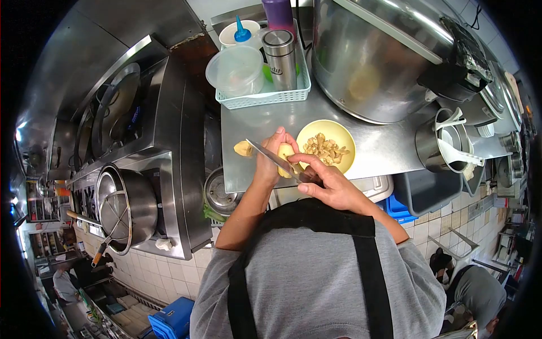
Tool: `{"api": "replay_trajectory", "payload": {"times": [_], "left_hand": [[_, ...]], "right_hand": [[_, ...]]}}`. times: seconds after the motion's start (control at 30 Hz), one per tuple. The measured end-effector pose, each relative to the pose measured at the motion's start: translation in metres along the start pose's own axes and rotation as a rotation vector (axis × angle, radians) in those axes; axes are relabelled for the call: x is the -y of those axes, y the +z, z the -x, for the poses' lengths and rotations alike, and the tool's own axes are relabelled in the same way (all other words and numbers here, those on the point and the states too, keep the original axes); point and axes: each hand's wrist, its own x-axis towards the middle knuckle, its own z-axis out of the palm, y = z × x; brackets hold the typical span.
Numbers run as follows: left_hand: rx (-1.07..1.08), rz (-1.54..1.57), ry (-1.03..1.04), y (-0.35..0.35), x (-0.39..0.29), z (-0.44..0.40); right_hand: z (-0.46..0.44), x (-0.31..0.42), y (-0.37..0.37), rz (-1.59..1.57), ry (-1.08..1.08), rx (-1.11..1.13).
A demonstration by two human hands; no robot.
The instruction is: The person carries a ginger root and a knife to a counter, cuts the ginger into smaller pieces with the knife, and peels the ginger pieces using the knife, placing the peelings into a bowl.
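Note:
My left hand (270, 160) holds a peeled yellow piece of food (285, 157), perhaps ginger or potato, at the front of the steel counter. In my right hand (327, 183) is a knife (275, 158), whose blade points up and left across the yellow piece. Fingers of my right hand lie close to the piece as well. A yellow bowl (349, 138) with several small tan chunks stands just right of my hands. To the left of my left hand, another yellow-tan piece (243, 148) lies on the counter near the knife tip.
Behind my hands, a pale basket (265, 100) holds a steel flask (280, 59) and plastic tubs. A large steel pot (367, 62) stands at the back right, and a steel container (443, 141) with white ladles at the right. Stoves line the left. Other people are at the lower corners.

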Motion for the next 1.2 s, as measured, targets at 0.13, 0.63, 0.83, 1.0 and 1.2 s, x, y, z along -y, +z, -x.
{"api": "replay_trajectory", "payload": {"times": [0.13,0.63,0.83,1.0,1.2], "left_hand": [[-0.029,-0.005,0.015,0.003,-0.002,0.001],[-0.157,-0.271,0.368,0.014,-0.003,0.007],[0.051,0.102,-0.024,0.0,0.001,-0.01],[0.082,0.046,-0.065,0.002,-0.005,-0.009],[-0.077,0.093,0.08,0.014,0.003,-0.001]], "right_hand": [[-0.003,-0.008,0.002,0.001,-0.015,-0.04],[0.001,-0.018,-0.007,-0.154,-0.039,-0.053],[0.002,-0.007,-0.003,0.039,-0.032,-0.021],[0.001,-0.007,-0.002,0.056,-0.047,-0.049],[-0.003,-0.018,-0.001,-0.024,-0.055,-0.079]]}}
